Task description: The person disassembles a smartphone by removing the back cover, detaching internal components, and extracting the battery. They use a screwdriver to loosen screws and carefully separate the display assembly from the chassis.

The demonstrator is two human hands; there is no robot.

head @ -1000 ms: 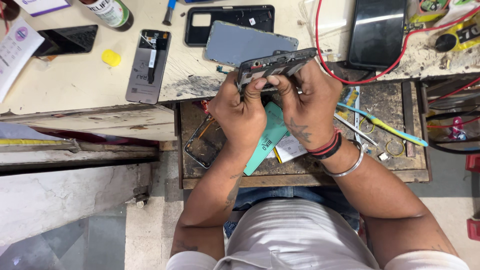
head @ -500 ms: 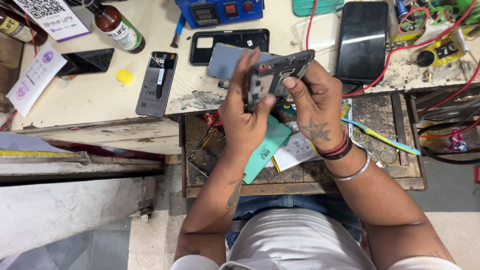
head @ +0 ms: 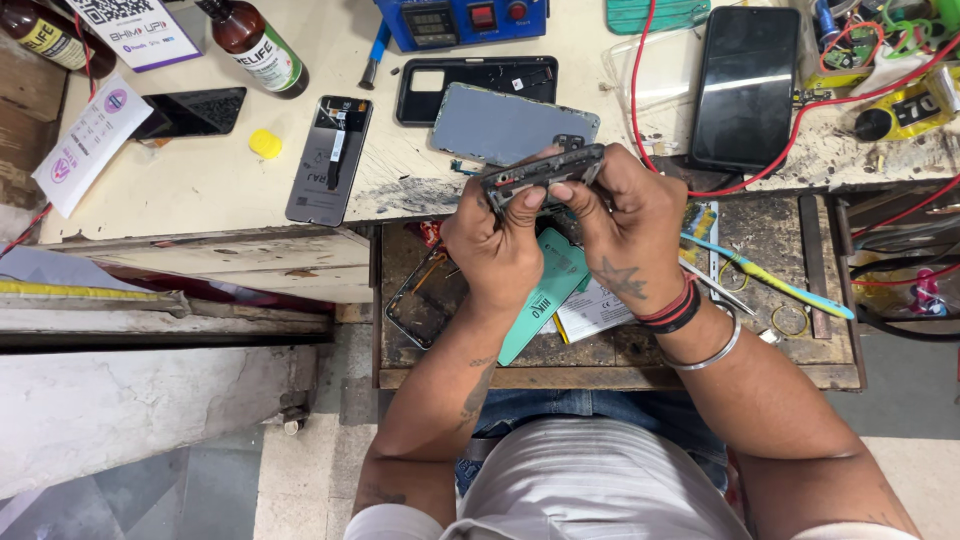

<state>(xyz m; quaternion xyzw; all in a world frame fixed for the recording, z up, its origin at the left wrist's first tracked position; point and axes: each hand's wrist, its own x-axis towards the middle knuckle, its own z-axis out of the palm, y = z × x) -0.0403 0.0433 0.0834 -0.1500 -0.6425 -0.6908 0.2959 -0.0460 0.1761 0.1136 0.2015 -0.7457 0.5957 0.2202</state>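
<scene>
Both my hands hold a dark phone frame (head: 545, 170) edge-on above the open drawer. My left hand (head: 495, 250) grips its left end with thumb and fingers. My right hand (head: 625, 225) grips its right end, fingertips pressing along the edge. Just behind the frame, a grey phone back cover (head: 510, 122) lies on the bench top. A black phone back shell (head: 470, 82) lies beyond that.
A grey phone part (head: 330, 160) and a yellow cap (head: 265, 143) lie left on the bench (head: 200, 190). A black phone (head: 745, 85), red wires (head: 800, 120), a blue power unit (head: 460, 20) and brown bottles (head: 255, 45) sit further back. The open drawer (head: 800, 350) holds tools and teal cards.
The view has shifted so the bench sits lower and more of its far side shows. My hands keep hold of the phone frame, turning it slightly.
</scene>
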